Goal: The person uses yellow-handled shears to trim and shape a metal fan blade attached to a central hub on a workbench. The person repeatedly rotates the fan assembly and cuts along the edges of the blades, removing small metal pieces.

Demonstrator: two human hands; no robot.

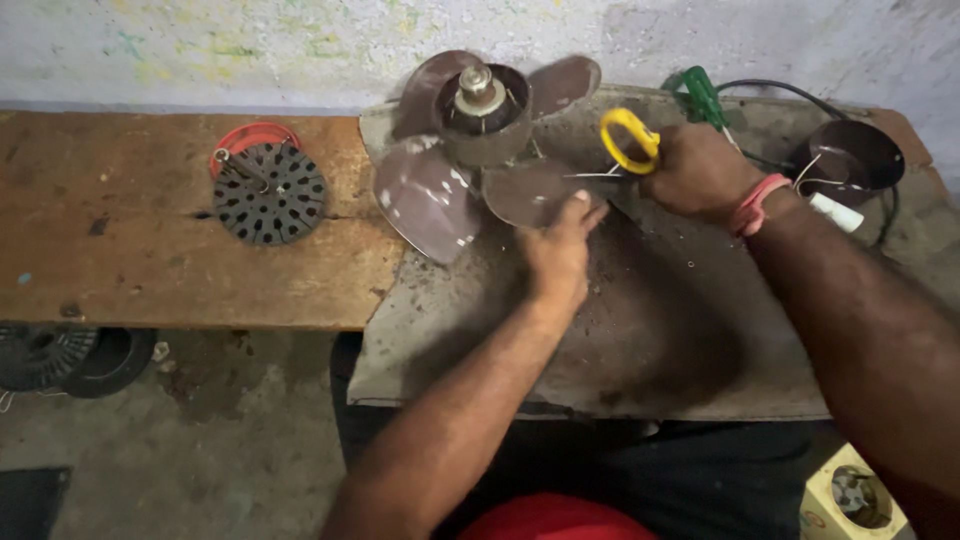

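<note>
A small brown fan (480, 130) with several blades and a motor hub on top rests at the far edge of a grey worn board (640, 330). My left hand (558, 250) touches the nearest blade with fingertips pinched near thin white wires. My right hand (700, 170) grips yellow-handled scissors (630, 140), whose blades point left toward those wires. A pink band circles my right wrist.
A black perforated motor cover (270, 192) lies on a red ring on the wooden bench (120, 240) at left. A green-handled screwdriver (703, 97), a dark metal cup (850, 160) and a black cable sit at the back right. A yellow box (850, 495) stands on the floor.
</note>
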